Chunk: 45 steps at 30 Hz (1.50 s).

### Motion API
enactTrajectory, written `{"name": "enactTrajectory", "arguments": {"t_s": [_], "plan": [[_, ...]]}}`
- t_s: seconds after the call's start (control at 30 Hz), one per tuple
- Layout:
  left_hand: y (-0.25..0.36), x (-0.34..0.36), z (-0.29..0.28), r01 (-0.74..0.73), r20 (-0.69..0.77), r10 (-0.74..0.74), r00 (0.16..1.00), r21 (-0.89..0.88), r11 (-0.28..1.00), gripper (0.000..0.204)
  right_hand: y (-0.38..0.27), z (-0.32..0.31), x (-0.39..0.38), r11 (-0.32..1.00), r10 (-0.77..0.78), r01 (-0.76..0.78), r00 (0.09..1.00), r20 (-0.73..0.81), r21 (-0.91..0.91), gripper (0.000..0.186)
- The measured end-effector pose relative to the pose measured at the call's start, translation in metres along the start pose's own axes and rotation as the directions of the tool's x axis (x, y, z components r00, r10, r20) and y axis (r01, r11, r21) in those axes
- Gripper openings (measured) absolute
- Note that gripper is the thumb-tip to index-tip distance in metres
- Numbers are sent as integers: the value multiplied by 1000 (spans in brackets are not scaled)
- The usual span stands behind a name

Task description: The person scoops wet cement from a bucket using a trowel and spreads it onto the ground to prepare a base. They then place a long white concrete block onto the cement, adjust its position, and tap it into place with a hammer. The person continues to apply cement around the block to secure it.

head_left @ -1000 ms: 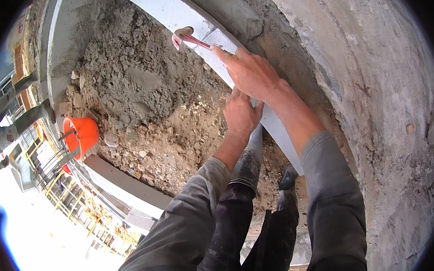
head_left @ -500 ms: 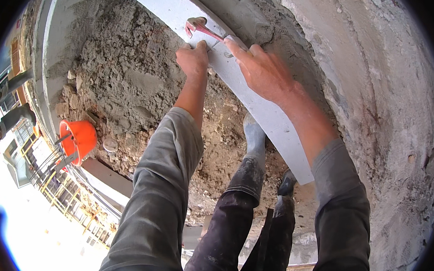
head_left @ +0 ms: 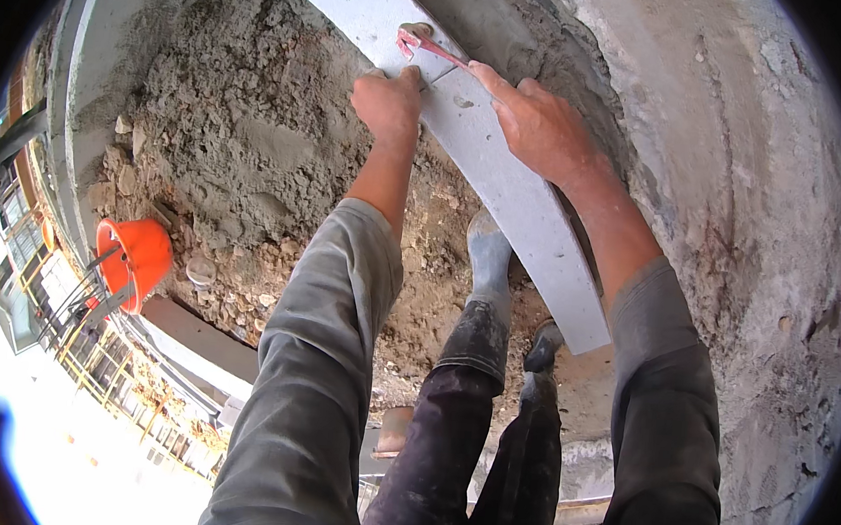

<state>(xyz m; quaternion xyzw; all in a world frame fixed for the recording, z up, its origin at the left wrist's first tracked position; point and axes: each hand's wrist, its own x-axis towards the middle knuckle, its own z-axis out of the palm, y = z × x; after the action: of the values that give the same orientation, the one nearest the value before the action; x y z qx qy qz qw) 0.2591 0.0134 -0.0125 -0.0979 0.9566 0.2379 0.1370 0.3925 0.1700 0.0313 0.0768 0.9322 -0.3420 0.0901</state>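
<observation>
A long pale grey board (head_left: 529,211) runs from the top of the view down toward my boots, its upper part lying along a mortar-covered ledge. My right hand (head_left: 544,131) is closed around the handle of a red claw hammer (head_left: 441,52); the hammer's head is over the board, close to its inner edge. Beside the hammer head, my left hand (head_left: 389,105) is closed at that edge, with the thumb against the board. What sits between its fingertips, if anything, is too small to make out. A thin dark line crosses the board between my hands.
Rough wet mortar and rubble (head_left: 255,127) fill the ground left of the board. An orange bucket (head_left: 142,255) stands at the left, near a small pale cup (head_left: 200,270). A rough concrete wall (head_left: 731,224) rises on the right. My boots (head_left: 489,257) are below the board.
My hands, the hammer and the upper board appear further right and slightly higher in the picture as the view shifts. The hammer head stays near my left hand; both grips look the same.
</observation>
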Motion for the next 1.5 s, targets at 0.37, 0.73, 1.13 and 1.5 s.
{"name": "enactTrajectory", "arguments": {"t_s": [0.37, 0.73, 1.13, 1.5], "plan": [[-24, -5, -7, -79, 144, 93, 985, -98, 992, 41, -18, 8, -101, 936, -57, 133, 971, -232, 326, 62], [-50, 3, 7, -136, 232, 178, 956, -186, 973, 48, -34, 28, -147, 835, 263, -183, 961, -85, 519, 56], [-60, 29, 12, -225, 237, 243, 941, -102, 969, 41, -145, 27, -413, -393, 820, -424, 241, 520, 816, 57], [-37, 13, 2, -238, 299, 193, 935, 122, 964, 42, -128, 91, -459, -415, 884, -19, -244, 399, 909, 55]]}}
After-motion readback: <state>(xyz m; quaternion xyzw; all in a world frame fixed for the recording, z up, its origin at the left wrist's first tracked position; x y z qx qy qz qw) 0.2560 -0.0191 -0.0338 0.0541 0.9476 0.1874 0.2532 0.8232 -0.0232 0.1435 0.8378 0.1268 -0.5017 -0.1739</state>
